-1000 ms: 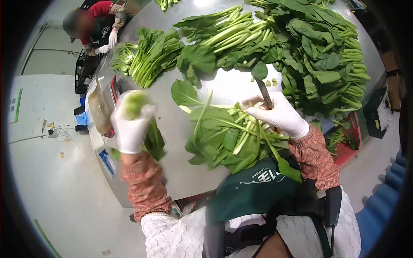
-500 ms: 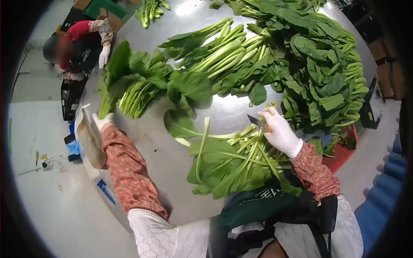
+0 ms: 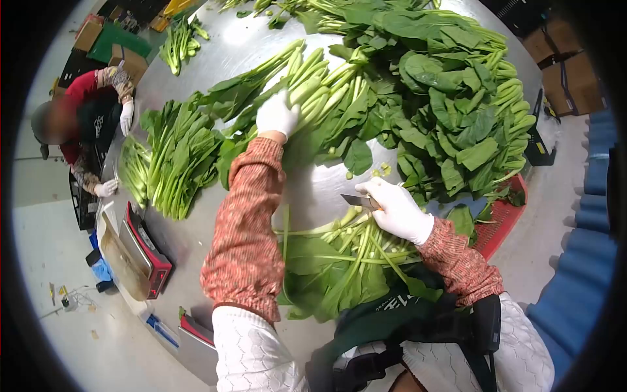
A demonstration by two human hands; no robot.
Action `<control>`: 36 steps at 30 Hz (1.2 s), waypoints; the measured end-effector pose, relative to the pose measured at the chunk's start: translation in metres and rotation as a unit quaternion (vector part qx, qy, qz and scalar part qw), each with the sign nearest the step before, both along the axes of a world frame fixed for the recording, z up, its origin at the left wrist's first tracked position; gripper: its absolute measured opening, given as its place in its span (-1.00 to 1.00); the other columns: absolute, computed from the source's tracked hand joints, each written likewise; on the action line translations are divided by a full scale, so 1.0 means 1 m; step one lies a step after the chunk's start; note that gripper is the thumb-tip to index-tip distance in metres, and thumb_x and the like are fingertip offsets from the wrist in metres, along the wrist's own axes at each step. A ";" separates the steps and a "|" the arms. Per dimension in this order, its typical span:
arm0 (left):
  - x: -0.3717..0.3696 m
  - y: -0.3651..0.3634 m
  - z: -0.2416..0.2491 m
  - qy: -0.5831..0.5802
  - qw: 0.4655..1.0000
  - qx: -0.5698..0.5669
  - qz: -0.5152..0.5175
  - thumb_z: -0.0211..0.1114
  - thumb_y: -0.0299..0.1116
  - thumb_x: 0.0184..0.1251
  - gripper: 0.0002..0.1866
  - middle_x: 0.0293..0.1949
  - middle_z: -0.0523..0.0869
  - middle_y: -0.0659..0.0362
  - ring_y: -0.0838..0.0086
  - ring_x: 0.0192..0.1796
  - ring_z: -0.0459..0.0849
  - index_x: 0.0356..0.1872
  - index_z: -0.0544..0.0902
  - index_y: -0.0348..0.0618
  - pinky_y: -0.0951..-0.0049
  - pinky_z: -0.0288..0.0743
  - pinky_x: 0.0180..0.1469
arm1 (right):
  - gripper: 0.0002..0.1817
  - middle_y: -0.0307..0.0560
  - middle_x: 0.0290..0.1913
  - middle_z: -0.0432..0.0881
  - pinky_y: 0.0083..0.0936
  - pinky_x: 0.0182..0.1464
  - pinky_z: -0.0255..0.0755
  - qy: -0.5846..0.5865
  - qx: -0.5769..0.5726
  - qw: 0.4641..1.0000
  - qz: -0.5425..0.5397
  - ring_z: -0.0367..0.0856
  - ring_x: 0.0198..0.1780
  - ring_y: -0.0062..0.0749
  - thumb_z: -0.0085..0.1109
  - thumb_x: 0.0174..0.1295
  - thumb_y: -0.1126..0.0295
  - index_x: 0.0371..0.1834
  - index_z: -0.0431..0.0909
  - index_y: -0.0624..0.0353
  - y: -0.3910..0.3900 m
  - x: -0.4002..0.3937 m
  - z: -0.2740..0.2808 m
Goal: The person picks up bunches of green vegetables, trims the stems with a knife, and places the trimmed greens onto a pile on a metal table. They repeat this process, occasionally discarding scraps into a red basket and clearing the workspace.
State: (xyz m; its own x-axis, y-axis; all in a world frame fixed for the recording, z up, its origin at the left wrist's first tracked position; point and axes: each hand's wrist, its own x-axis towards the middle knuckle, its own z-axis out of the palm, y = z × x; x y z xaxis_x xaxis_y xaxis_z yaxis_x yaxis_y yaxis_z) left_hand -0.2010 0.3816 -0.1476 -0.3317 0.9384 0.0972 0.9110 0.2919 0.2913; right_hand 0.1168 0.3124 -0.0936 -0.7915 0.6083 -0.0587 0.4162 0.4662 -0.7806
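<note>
My left hand point(image 3: 277, 117), white-gloved, is on the pile of leafy greens point(image 3: 320, 88) in the middle of the metal table, its fingers curled over the pale stalks. A small knife point(image 3: 358, 200) is gripped in my right hand point(image 3: 400, 212), also gloved, with the blade pointing left. Just below the knife, a loose heap of cut stalks and leaves point(image 3: 346, 268) lies against my apron. To the left rests a bunch of greens point(image 3: 179, 163), stem ends toward me, with a paler bunch point(image 3: 135, 171) beside it.
A large mound of greens point(image 3: 457, 111) covers the right side, above a red basket point(image 3: 503, 225). On the left edge stands a red-rimmed scale point(image 3: 145, 251). A co-worker point(image 3: 85, 124) with gloved hands is at the far left. Cardboard boxes point(image 3: 571, 81) stand at right.
My left hand has let go of the bunch at the left and moved up and right to the central pile. My right hand keeps the knife, shifting slightly. The view has turned.
</note>
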 end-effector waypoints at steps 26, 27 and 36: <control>0.152 -0.237 0.176 -0.516 0.856 -0.018 0.023 0.34 -0.38 0.41 -0.63 -0.08 0.67 0.27 0.67 -0.14 0.58 0.16 0.51 -0.28 0.62 0.50 -0.06 | -0.54 0.14 -0.35 0.68 -0.31 -0.23 0.54 0.109 0.011 0.994 0.003 0.70 -0.29 -0.01 0.12 0.05 0.61 0.08 0.59 0.09 -0.029 0.018 0.073; 0.157 -0.239 0.178 -0.516 0.856 -0.025 0.024 0.34 -0.39 0.41 -0.63 -0.07 0.67 0.27 0.67 -0.13 0.58 0.16 0.51 -0.28 0.63 0.50 -0.05 | -0.54 0.15 -0.35 0.68 -0.31 -0.22 0.55 0.105 0.015 0.994 0.001 0.70 -0.29 -0.01 0.12 0.05 0.60 0.09 0.59 0.09 -0.031 0.020 0.071; 0.164 -0.256 0.181 -0.575 0.813 -0.076 0.051 0.41 -0.30 0.33 -0.55 -0.21 0.69 0.21 0.61 -0.27 0.60 0.16 0.53 -0.29 0.57 0.49 -0.16 | -0.77 -0.04 -0.48 0.61 -0.50 -0.30 0.44 0.165 -0.079 0.981 -0.058 0.52 -0.45 -0.47 0.14 0.32 0.44 -0.03 0.67 0.26 -0.034 0.050 -0.021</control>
